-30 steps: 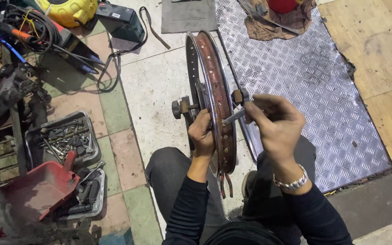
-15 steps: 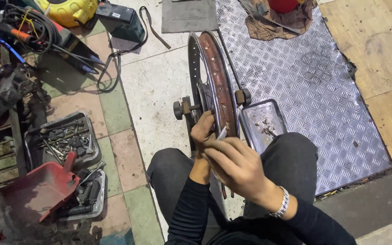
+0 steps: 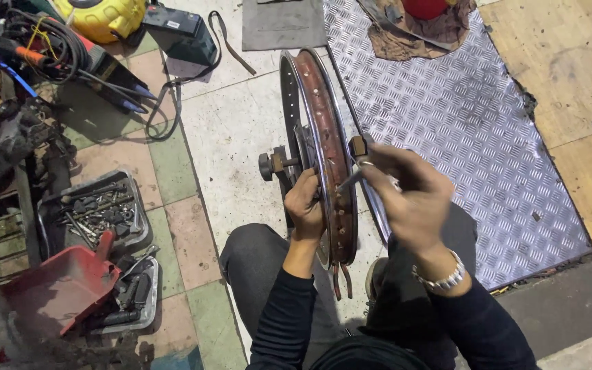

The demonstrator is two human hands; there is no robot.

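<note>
A rusty spoked wheel rim [image 3: 318, 103] stands upright on its edge between my knees, mounted on an axle with a black knob [image 3: 266, 165] on its left end. My left hand [image 3: 305, 205] grips the rim's near left side. Just right of the rim, my right hand [image 3: 409, 195] is blurred with motion and pinches a thin metal spoke [image 3: 351, 180] whose tip points at the rim. A metal watch band [image 3: 440, 277] sits on my right wrist.
A steel tray of bolts and tools [image 3: 97, 209] and a red scoop [image 3: 59, 288] lie at the left. Cables [image 3: 49, 48], a yellow container [image 3: 101, 14] and a black box [image 3: 183, 34] crowd the upper left. A checkered metal plate [image 3: 460, 116] covers the floor to the right.
My right hand dropped low in front of the rim half a second ago, then rose back to the right side of the rim with a spoke. The left hand stayed on the rim.
</note>
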